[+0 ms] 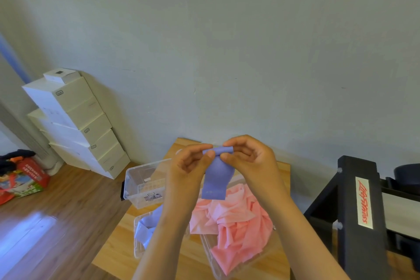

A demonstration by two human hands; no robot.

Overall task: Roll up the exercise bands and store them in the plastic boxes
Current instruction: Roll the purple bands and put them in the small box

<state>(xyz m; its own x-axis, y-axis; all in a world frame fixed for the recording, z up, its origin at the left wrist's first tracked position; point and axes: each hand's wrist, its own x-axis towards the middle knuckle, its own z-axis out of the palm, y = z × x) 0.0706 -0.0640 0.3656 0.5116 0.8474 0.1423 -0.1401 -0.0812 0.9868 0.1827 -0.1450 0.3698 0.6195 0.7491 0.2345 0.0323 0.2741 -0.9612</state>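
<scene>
The band (217,175) you hold is purple. The heap of bands (238,220) is pink. The plastic box (141,179) is see-through. Your table (118,254) is light brown wood. The stacked boxes (75,120) are white. The wall (227,52) is grey. The black frame (361,252) has a white label (363,202) with red letters.

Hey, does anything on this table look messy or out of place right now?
Yes. The pink bands sit in a loose crumpled heap that spills over the rim of their plastic box onto the table. The clear box at the left seems to overhang the table edge.
</scene>
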